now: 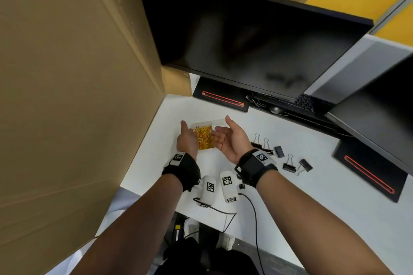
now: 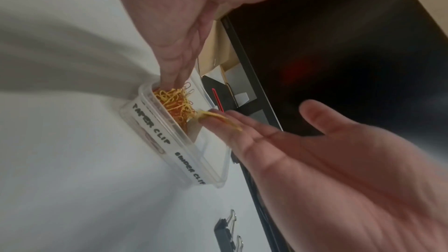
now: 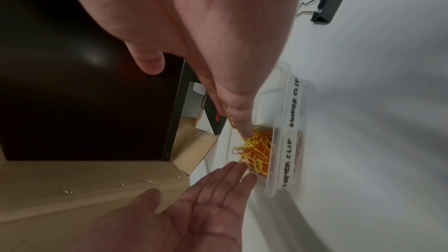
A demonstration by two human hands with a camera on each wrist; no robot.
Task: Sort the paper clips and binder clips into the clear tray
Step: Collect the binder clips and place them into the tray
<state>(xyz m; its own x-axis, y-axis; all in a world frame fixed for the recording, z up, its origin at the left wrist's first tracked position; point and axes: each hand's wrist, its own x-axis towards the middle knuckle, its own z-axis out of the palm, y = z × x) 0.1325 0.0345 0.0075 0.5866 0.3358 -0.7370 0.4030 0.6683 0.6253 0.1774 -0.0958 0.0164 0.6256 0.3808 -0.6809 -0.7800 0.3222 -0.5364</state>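
A clear two-part tray (image 1: 218, 122) stands on the white desk, labelled PAPER CLIP and BINDER CLIP on its wall (image 2: 186, 164). A heap of yellow and orange paper clips (image 1: 204, 139) fills the paper clip side; the binder clip side (image 3: 269, 101) looks bare. My left hand (image 1: 188, 135) is open, its fingertips (image 2: 173, 78) dipping into the heap. My right hand (image 1: 221, 137) is open, palm turned left, with a few yellow clips (image 2: 224, 120) lying on its straight fingers at the tray's edge. Several black binder clips (image 1: 267, 146) lie to the right.
A large cardboard box (image 1: 67, 96) walls off the left. A dark monitor (image 1: 245, 35) and its stand (image 1: 221, 98) are behind the tray, with a keyboard (image 1: 310, 101) and a second stand (image 1: 368, 172) to the right. Two white tagged devices (image 1: 220, 186) with cables lie near the front edge.
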